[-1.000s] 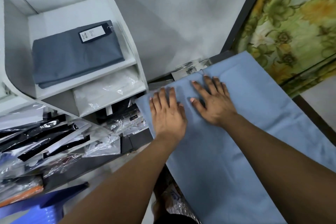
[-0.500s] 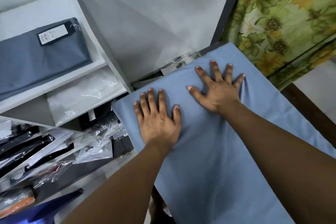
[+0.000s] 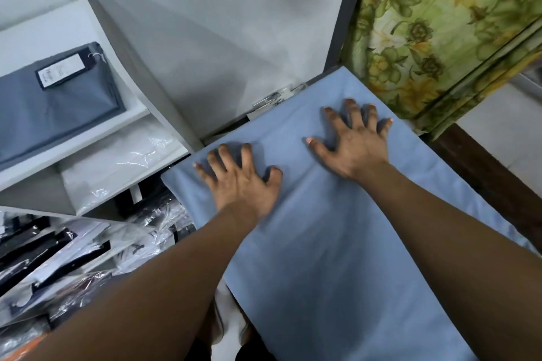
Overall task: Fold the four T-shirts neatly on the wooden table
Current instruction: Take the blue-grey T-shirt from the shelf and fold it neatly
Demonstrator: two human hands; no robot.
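One light blue T-shirt (image 3: pixel 322 243) in view. It lies flat as a long band running from the near edge up to the far corner of the surface (image 3: pixel 495 196). Dark brown wood shows only along the right side of the cloth.

Two hands, both on the shirt's far end.
- Left hand (image 3: pixel 243 184): palm down near the shirt's left corner, fingers spread. Grip wide open, holding nothing, pressing the cloth.
- Right hand (image 3: pixel 355 146): palm down, further up and to the right, fingers fanned. Grip likewise open, flat on the cloth.
- The hands are apart, with bare blue cloth between them and faint creases around both palms.

Left of the surface stands one white shelf unit (image 3: pixel 88 141), two shelves seen.
- Upper shelf: one folded grey-blue garment (image 3: pixel 58 114) with one tag (image 3: pixel 60 70) on top.
- Lower shelf: one white garment in clear plastic (image 3: pixel 117 164).
- Below: a heap of plastic-wrapped packets (image 3: pixel 73 258), dark and white. Their count cannot be told.

Behind are a white wall panel (image 3: pixel 220 38) and one dark upright post (image 3: pixel 349 9). One green-and-yellow floral curtain (image 3: pixel 440 23) hangs at the right.
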